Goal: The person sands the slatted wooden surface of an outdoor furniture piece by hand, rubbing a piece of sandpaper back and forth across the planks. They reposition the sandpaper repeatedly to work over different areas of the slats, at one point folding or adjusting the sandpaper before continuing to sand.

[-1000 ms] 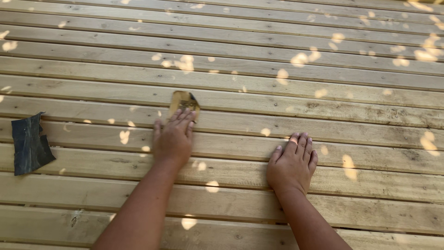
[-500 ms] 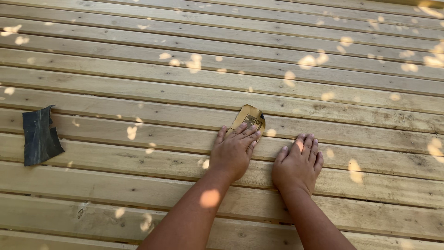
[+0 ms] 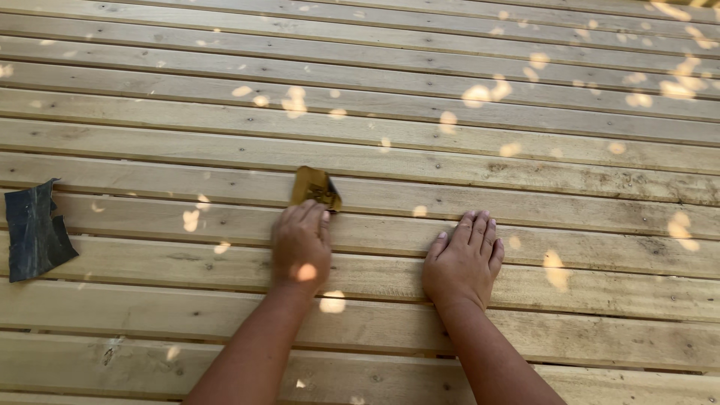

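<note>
My left hand (image 3: 301,244) presses a small tan piece of sandpaper (image 3: 315,187) flat against a wooden deck board (image 3: 525,232); the fingertips cover its near edge and the rest sticks out beyond them. My right hand (image 3: 463,259) lies flat on the boards a little to the right, fingers together and pointing away from me, holding nothing. Both forearms reach in from the bottom edge.
A dark, torn sheet of sandpaper (image 3: 34,231) lies on the deck at the far left. Pale wooden planks with narrow gaps and screw heads run left to right across the whole view, dappled with sun spots.
My left hand slid the tan sandpaper right, close to my right hand, and has now moved back left with it. My right hand has stayed planted.
</note>
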